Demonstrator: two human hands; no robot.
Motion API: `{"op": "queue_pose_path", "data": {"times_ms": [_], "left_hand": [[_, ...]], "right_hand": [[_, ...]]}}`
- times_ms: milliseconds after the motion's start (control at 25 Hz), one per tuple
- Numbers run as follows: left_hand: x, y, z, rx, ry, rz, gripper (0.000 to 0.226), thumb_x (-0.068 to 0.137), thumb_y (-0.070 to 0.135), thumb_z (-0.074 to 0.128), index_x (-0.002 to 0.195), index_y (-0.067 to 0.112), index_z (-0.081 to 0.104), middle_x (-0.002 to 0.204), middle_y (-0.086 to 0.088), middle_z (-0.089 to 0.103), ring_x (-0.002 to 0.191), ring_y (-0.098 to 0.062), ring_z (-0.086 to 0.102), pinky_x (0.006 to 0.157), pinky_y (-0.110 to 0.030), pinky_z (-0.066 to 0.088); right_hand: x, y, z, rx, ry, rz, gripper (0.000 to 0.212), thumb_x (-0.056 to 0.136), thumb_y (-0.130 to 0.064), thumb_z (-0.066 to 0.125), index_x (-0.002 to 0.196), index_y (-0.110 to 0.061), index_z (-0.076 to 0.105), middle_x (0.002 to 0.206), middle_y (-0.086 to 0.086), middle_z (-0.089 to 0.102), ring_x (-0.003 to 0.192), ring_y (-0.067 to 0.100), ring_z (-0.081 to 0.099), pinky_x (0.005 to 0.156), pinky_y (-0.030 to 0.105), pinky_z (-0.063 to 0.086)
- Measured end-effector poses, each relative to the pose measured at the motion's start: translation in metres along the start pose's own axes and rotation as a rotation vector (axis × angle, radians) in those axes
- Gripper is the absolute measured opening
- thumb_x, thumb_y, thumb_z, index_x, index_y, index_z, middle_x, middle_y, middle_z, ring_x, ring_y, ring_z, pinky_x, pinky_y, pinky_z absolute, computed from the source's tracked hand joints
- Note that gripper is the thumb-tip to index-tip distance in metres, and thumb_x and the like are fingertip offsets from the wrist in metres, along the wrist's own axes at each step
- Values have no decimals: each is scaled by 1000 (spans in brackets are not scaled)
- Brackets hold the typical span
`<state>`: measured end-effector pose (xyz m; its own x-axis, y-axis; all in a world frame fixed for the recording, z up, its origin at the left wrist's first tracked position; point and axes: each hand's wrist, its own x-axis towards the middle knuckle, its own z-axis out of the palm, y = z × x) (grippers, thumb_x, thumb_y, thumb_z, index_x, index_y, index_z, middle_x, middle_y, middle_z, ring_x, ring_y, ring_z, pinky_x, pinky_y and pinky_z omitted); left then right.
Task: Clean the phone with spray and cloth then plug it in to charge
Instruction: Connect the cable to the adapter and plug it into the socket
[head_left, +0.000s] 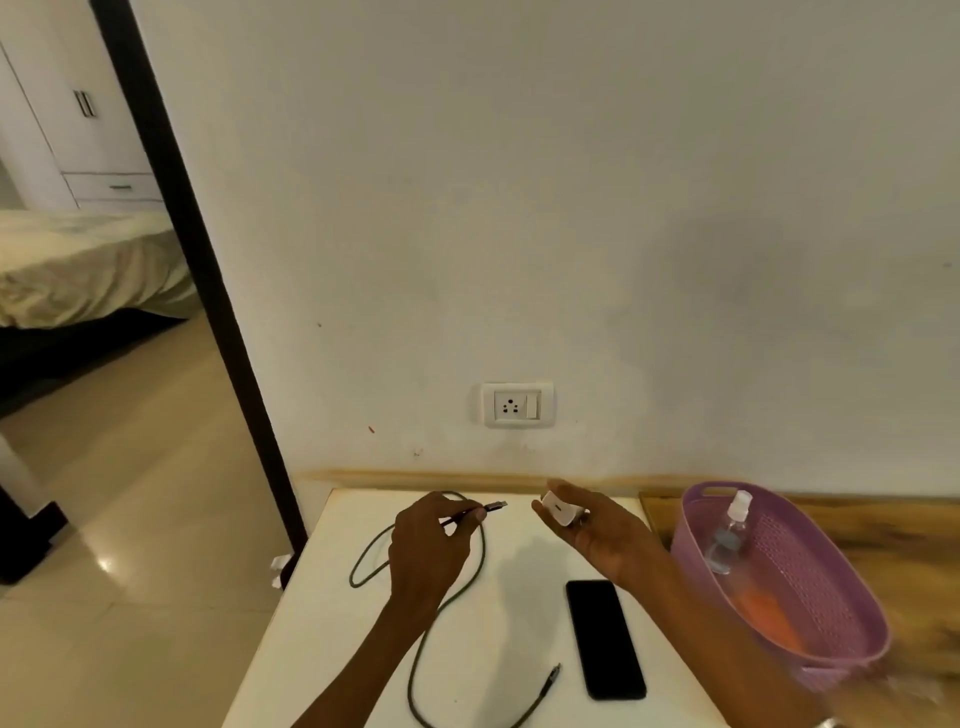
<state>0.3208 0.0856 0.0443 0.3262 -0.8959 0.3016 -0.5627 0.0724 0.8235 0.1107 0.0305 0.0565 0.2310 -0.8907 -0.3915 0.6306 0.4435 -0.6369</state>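
White plastic charger brick (558, 508) sits in the person's right hand (602, 535), fingers curled around it with the port side facing left, while the left hand (431, 545) pinches the dark braided cable (415, 644) just behind its metal plug (496, 505), tip aimed at the brick but not touching it yet. The brick looks light, hard and a bit slick, so holding it by its flat sides makes sense; the cable is floppy, so gripping right at the stiff connector is the way to steer it. The rest of the cable loops over the white desk (322, 649), its far end lying just beside the black phone (605, 638), which lies flat, glassy, probably slippery and best lifted by its edges. The spray bottle (730, 530) and something orange, maybe the cloth (769, 618), rest in the purple basket (841, 566). The wall socket (518, 405) is empty.
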Motion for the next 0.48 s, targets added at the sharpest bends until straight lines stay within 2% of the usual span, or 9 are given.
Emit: {"op": "queue_pose_path", "data": {"times_ms": [120,240,320,480], "left_hand": [[-11,25,-15,-20,10,184,5,82,30,79,85,35,79,72,13,63,64,-3,56,54,-17,39],[-24,44,-24,-29,22,285,10,81,31,79,89,37,78,72,13,61,60,-9,55,53,-17,38],[-30,53,-29,-53,34,319,12,81,31,78,91,38,77,73,15,62,62,-11,56,53,-16,39],[-35,72,-39,-61,70,299,8,82,31,78,89,36,79,73,16,60,65,-11,55,53,-14,38]], "right_hand": [[-25,-4,21,165,-32,41,26,90,-1,61,114,5,53,117,29,53,101,48,63,68,52,61],[-44,-4,34,96,-94,10,22,90,12,48,112,11,52,122,31,53,99,49,63,59,45,61],[-53,-2,40,-5,-121,-42,23,87,17,46,108,14,54,116,27,56,94,45,67,62,41,62],[-65,1,49,-60,-131,-93,21,88,12,55,109,13,57,110,28,64,95,39,70,73,40,62]]}}
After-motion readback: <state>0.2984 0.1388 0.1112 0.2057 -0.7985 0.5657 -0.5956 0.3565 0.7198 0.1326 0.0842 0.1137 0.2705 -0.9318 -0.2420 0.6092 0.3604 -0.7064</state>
